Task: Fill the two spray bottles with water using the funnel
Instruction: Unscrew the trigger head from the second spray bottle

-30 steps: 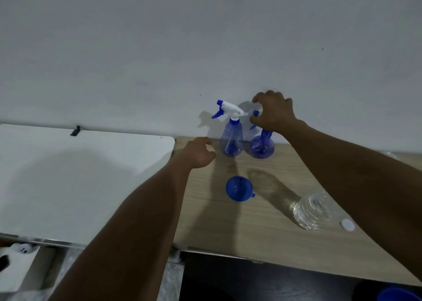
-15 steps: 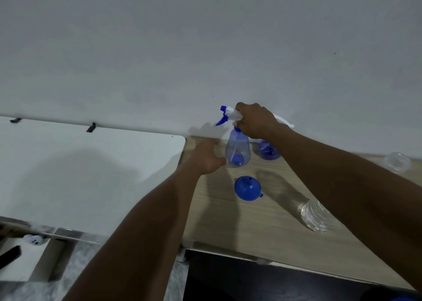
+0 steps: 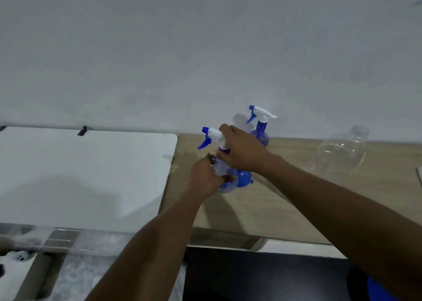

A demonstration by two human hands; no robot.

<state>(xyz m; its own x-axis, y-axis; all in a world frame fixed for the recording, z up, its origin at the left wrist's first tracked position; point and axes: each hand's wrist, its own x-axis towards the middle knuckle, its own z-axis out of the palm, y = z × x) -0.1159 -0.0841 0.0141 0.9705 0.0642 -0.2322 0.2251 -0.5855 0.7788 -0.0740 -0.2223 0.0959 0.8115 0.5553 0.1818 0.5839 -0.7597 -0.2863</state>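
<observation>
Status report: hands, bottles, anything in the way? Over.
Left hand grips near bottle, right hand grips its sprayer. Far bottle by wall, sprayer on. Funnel beside near bottle, nothing blocking.

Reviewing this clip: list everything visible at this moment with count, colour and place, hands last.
held spray bottle: 1, pale translucent blue with a white-and-blue trigger head; in both hands over the wooden table.
rear spray bottle: 1, darker blue, same kind of head; upright against the wall.
funnel: 1, blue; on the table, partly hidden behind the hands.
plastic bottle: 1, clear; far right of the table, near the wall.
wooden table: 1, light wood; centre to right.
white tabletop: 1, white; left, next to the wooden one.
wall: 1, pale grey; behind everything.
left hand: grips the held bottle's body.
right hand: grips its neck below the head.
</observation>
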